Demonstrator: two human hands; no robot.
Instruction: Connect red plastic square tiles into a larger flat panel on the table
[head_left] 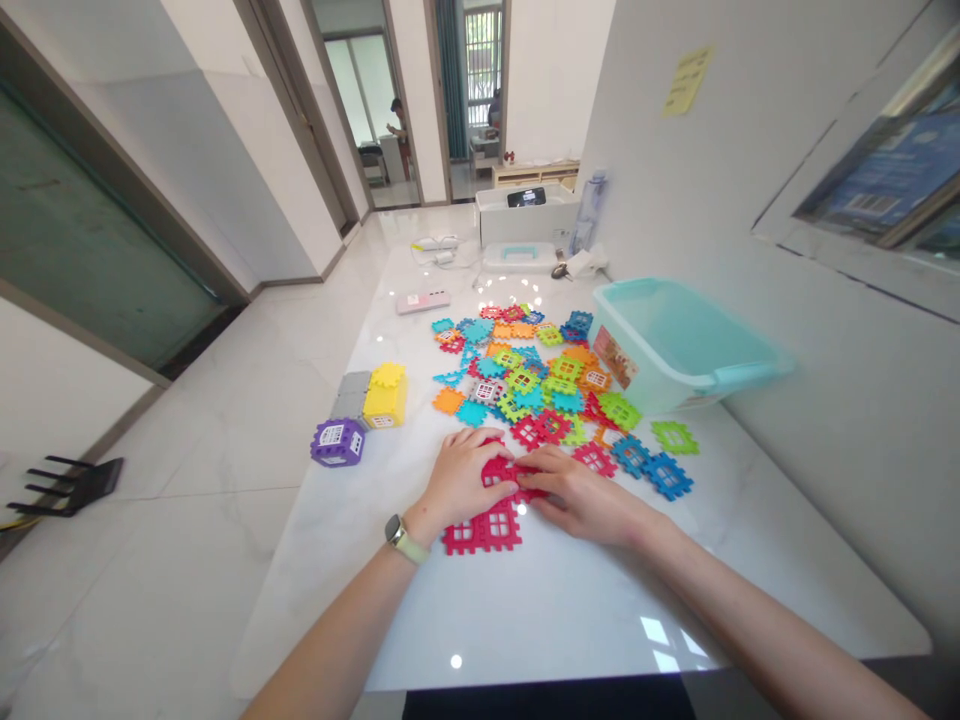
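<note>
Grasping red waffle-block panels point(484, 532) between my left grip point(463, 480) and right grip point(585, 503), both clenched, with loose colored panels point(525, 375) just ahead.

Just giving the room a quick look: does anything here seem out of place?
A black forked object lies on the floor left of the table, well away from the other things, so it looks dropped. The colourful plastic tiles are also spread loosely across the table beside the teal plastic bin.
</note>
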